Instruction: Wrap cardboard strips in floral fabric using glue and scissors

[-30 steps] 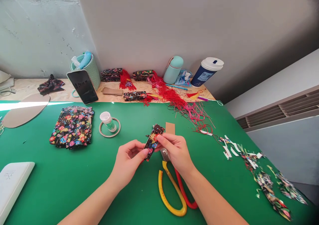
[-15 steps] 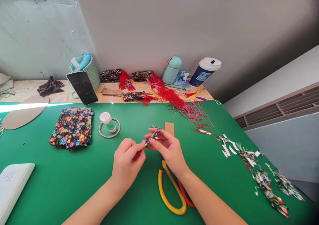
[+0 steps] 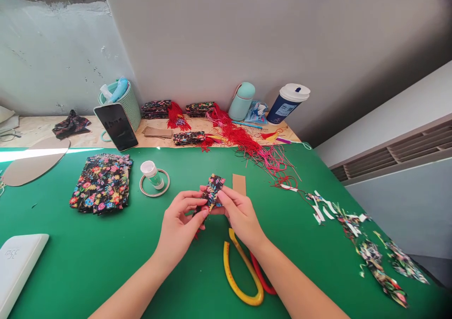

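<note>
Between my hands is a narrow strip of black floral fabric, its patterned face turned up toward me. My left hand pinches its lower left end, where a bit of red shows under the fingers. The right hand grips the other side with thumb on top and fingers behind. Below my right hand lie scissors with yellow and red handles; their blades are mostly hidden. A small cardboard piece lies just beyond that hand.
Left of my hands are a stack of floral fabric, a small white jar by a ring, and a propped phone. Red tassel cords, a flask and a cup stand behind. Fabric scraps lie right.
The fabric strip, seen edge-on before, has been turned so its floral face shows. My left hand's fingers have loosened and spread along it; the right hand stays near the same place.
</note>
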The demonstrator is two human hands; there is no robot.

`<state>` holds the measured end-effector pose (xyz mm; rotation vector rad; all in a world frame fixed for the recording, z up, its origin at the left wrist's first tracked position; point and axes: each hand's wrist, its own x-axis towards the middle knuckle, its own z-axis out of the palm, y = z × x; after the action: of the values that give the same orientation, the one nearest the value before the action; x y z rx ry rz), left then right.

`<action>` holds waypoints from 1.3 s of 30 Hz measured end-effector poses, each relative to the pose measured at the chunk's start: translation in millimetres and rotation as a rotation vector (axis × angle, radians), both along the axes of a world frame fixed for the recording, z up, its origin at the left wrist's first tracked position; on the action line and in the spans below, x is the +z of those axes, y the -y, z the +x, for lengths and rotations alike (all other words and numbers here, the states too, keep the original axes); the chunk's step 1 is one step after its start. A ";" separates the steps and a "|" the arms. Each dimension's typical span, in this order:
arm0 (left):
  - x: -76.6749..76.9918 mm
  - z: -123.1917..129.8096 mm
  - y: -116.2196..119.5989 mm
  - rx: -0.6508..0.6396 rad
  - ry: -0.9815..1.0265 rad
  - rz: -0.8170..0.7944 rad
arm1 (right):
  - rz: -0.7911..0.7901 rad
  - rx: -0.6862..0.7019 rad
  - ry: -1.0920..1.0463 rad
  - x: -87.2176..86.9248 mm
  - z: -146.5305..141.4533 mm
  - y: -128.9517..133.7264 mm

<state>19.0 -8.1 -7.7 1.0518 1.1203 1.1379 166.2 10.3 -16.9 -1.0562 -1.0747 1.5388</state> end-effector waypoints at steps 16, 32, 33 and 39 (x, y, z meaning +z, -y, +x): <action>-7.3 -0.7 4.5 0.045 -0.430 0.425 | 0.036 0.077 0.140 -4.0 -4.4 1.2; 104.8 -46.5 -66.7 -0.255 -0.560 0.385 | 0.360 0.394 0.519 94.1 13.9 -61.4; 112.0 -48.3 -79.7 -0.280 -0.586 0.399 | 0.386 0.405 0.586 102.1 13.5 -72.7; 116.9 -48.0 -164.3 -0.311 -0.710 0.328 | 0.443 0.447 0.874 124.1 10.8 -143.4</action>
<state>-29.0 156.2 109.2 1.9091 1.2621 0.7148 176.9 153.8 107.2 -1.2399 -2.2561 1.0412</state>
